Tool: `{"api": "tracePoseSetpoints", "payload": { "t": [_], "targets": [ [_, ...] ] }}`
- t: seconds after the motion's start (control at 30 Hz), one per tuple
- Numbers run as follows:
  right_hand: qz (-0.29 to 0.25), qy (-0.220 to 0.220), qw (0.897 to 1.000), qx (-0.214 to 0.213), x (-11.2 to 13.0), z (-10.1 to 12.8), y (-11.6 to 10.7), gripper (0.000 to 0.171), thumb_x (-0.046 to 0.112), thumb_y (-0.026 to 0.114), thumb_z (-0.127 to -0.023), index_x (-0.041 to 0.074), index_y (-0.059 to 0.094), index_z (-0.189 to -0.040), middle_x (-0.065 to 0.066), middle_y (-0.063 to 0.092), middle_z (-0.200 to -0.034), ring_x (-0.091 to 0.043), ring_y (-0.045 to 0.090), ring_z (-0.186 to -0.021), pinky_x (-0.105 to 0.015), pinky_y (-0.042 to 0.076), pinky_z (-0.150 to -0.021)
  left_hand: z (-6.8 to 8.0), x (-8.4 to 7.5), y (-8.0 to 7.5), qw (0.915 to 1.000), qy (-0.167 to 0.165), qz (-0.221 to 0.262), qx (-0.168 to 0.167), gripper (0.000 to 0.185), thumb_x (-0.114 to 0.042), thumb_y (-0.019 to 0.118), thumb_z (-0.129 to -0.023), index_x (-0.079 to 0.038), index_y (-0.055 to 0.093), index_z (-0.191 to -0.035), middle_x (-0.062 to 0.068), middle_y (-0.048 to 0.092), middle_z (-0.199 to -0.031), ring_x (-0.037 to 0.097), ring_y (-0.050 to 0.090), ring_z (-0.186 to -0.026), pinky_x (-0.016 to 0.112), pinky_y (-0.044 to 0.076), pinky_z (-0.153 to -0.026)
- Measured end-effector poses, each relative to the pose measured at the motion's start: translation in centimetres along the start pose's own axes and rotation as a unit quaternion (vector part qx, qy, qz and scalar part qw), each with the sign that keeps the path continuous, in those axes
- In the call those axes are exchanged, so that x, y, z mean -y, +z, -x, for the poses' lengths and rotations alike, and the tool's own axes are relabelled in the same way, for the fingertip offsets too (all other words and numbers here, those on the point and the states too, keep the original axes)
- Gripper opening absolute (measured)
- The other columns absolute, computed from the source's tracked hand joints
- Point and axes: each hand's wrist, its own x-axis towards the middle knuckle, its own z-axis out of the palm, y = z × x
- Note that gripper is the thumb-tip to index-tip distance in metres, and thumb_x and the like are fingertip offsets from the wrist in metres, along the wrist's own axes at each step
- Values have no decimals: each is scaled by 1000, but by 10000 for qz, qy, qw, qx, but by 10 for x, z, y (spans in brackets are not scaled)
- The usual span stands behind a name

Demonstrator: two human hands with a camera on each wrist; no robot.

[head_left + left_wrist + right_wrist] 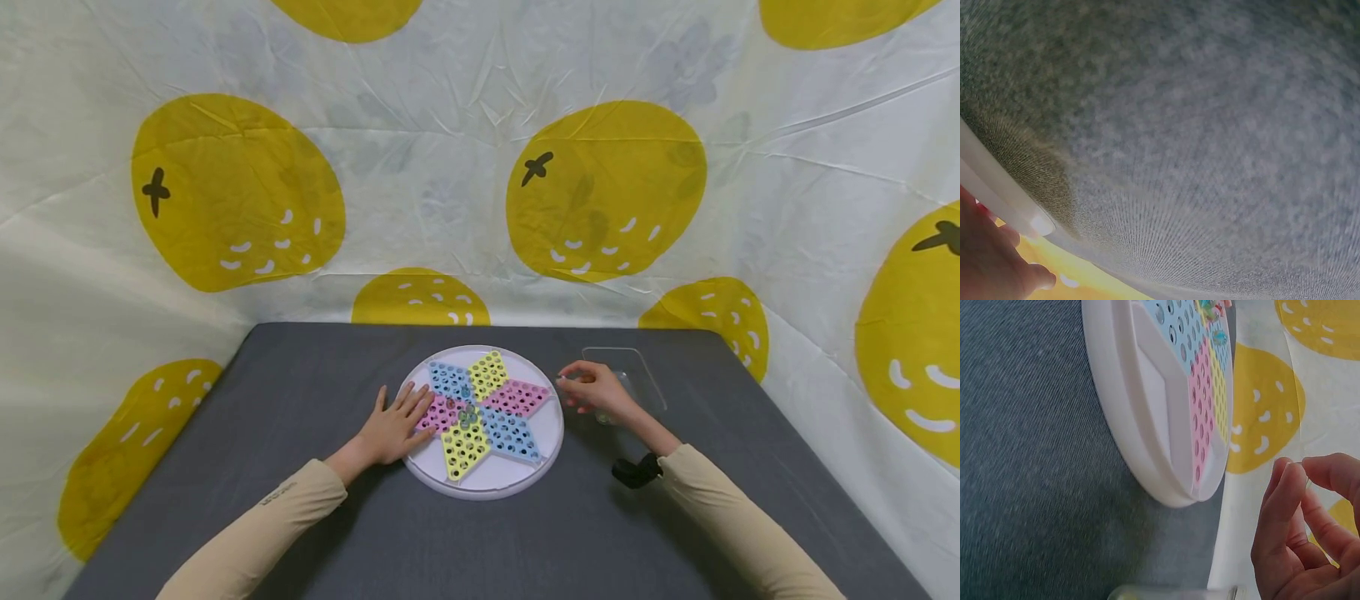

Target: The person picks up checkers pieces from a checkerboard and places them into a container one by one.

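A round white Chinese checkers board (pixel 480 492) lies on the table, its star of pink, blue and yellow points full of holes. Several glass marbles (pixel 468 417) sit near the middle of the star. My left hand (pixel 390 429) rests with spread fingers on the board's left side, over part of the pink point; the left wrist view catches only its edge. Just off the board's right rim, my right hand (pixel 596 390) pinches a small clear marble (pixel 1298 464) between thumb and fingertips, which mostly hide it.
A clear plastic box (pixel 654 383) stands on the table right of the board, partly behind my right hand. The dark grey table (pixel 315 350) ends at a white curtain (pixel 427 192) printed with yellow fruit. A black strap device (pixel 636 472) sits on my right wrist.
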Motion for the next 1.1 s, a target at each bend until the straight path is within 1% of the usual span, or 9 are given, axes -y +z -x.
{"api": "tracePoseSetpoints", "payload": {
  "t": [0.07,0.13,0.3,0.43,0.53,0.7,0.8,0.93,1.1],
  "targets": [
    [61,166,9998,-67,0,1,-3,35,25,59,-85,0,55,-108,-22,64,-85,-22,63,-67,-40,52,-57,0,0,0,10000,7,-38,8,64,-51,33,-91,-15,21,-143,5,20,-149,29,13,-138,62,7,-103],
    [141,452,9988,-151,10,7,-4,36,23,58,-86,-2,53,-111,-20,64,-85,-20,62,-67,-37,52,-58,0,0,0,10000,27,-53,-19,64,-51,33,-91,-15,22,-143,5,21,-149,29,14,-138,62,7,-103],
    [116,642,9977,-156,15,14,-11,37,19,57,-87,-5,50,-115,-4,63,-79,-13,60,-64,-34,52,-58,1,0,-1,10000,45,-59,-38,64,-51,34,-91,-14,24,-142,5,21,-149,30,15,-138,62,8,-103],
    [81,631,9978,-172,-3,10,-19,40,23,58,-87,-3,50,-116,-2,63,-79,-21,62,-69,-41,52,-62,1,-1,-3,9999,65,-43,-67,63,-49,36,-91,-13,26,-142,6,23,-149,31,15,-138,62,8,-103],
    [136,627,9977,-229,-7,11,-24,41,24,58,-87,-3,50,-116,-5,64,-82,-23,63,-71,-42,52,-63,1,-1,-4,9999,64,-38,-68,62,-48,36,-91,-12,26,-141,7,23,-148,31,15,-138,62,7,-103],
    [196,679,9970,-301,-9,14,-31,42,24,58,-87,-4,49,-117,-19,65,-92,-28,63,-74,-42,52,-64,2,-2,-4,9999,82,-27,-60,62,-47,37,-91,-11,27,-141,8,24,-148,31,15,-138,63,7,-102],
    [237,732,9965,-340,-11,17,-36,42,24,58,-86,-4,50,-117,-18,65,-93,-29,63,-76,-42,52,-64,2,-2,-5,9999,90,-42,-65,62,-47,37,-91,-11,27,-141,8,24,-148,31,15,-138,63,7,-102],
    [336,732,9961,-365,-15,19,-46,43,26,58,-86,-3,51,-117,-13,65,-92,-24,63,-75,-42,52,-65,1,-3,-7,9999,90,-43,-66,62,-47,37,-91,-11,27,-141,7,24,-148,31,15,-138,63,8,-102],
    [434,728,9956,-401,-18,22,-57,44,26,58,-87,-4,50,-117,-18,64,-97,-22,63,-75,-40,53,-66,1,-2,-7,9999,118,30,-93,62,-46,38,-91,-10,27,-141,8,24,-148,32,16,-137,63,6,-102]
  ]
}}
